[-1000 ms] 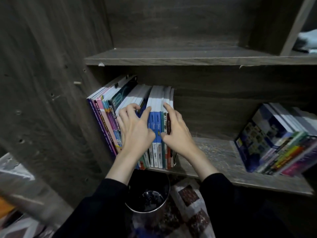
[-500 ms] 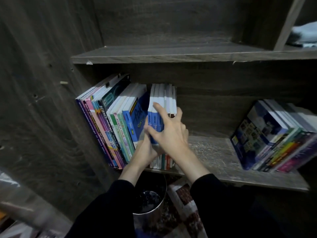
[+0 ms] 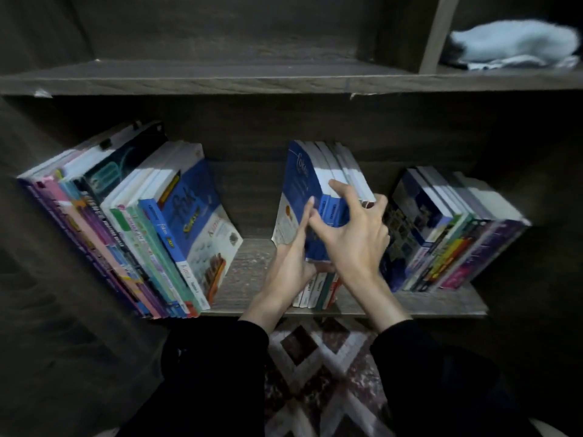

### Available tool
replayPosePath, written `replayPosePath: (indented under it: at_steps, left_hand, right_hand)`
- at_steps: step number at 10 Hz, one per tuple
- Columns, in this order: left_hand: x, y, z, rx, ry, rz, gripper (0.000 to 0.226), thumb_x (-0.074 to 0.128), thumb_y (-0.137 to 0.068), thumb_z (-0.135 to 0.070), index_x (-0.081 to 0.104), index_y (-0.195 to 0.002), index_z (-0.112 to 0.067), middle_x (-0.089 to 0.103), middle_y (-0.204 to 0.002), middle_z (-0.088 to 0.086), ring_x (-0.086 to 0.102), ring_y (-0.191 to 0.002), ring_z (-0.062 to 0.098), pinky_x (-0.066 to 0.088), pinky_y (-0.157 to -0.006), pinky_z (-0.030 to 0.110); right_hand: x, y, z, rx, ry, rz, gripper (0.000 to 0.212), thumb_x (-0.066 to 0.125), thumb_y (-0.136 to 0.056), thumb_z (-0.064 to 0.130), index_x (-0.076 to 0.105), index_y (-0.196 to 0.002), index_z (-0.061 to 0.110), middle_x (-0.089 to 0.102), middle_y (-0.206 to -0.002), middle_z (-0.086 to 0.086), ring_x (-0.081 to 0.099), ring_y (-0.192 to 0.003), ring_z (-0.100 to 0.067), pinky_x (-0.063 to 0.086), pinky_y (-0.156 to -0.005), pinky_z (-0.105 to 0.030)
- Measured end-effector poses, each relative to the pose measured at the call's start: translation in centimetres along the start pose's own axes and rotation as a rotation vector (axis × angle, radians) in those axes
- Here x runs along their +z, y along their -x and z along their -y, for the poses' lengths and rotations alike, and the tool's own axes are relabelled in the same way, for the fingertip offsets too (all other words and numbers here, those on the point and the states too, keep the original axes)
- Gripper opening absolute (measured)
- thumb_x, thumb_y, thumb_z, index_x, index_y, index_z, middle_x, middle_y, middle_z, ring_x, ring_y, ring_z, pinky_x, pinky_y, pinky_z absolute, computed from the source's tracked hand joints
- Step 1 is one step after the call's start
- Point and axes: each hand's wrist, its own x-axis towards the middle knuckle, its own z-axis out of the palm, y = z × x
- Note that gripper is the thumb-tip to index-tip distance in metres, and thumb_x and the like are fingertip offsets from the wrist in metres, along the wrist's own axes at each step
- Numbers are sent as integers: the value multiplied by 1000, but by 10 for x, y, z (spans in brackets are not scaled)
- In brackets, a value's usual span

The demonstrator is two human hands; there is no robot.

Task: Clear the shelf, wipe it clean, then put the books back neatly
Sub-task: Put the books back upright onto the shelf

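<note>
On my feed the right hand (image 3: 356, 244) and left hand (image 3: 288, 263) covered most spines of the middle bundle of books (image 3: 315, 171), so I couldn't count them. Spine lettering on the left row of books (image 3: 126, 234) was too smeared to read, and the right row of books (image 3: 448, 234) was no better. Up top, the pale cloth (image 3: 511, 45) was just a blur. Black sleeves (image 3: 214, 373) hid part of the patterned rug (image 3: 318, 351), and the bottom edge cut it off.
</note>
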Motion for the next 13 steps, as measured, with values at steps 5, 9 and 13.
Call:
replayPosePath:
  at_steps: [5, 9, 13]
  left_hand:
    - [86, -22, -56, 73, 6, 142, 109, 70, -84, -13, -14, -144, -48, 61, -126, 4, 63, -101, 17, 51, -87, 31]
    - [73, -20, -59, 85, -138, 257, 107, 71, -83, -35, -18, -137, -59, 63, -119, 15, 64, -92, 28, 54, -82, 41]
    - [-79, 18, -26, 109, -466, -449, 36, 55, -84, -22, 65, -118, -18, 63, -100, 9, 56, -96, 31, 38, -87, 33]
  right_hand:
    - [-72, -23, -77, 19, 218, -60, 54, 59, -84, 59, 44, -133, 40, 40, -120, -9, 48, -103, -24, 31, -72, -28]
    - [-75, -26, -103, -201, 354, -131, 52, 60, -86, 52, 53, -129, 23, 35, -150, -8, 23, -140, -33, 21, -108, -53]
    - [-3, 22, -7, -458, 39, -147, 40, 52, -85, 21, 57, -124, 15, 41, -141, -21, 27, -137, -34, 30, -107, -49]
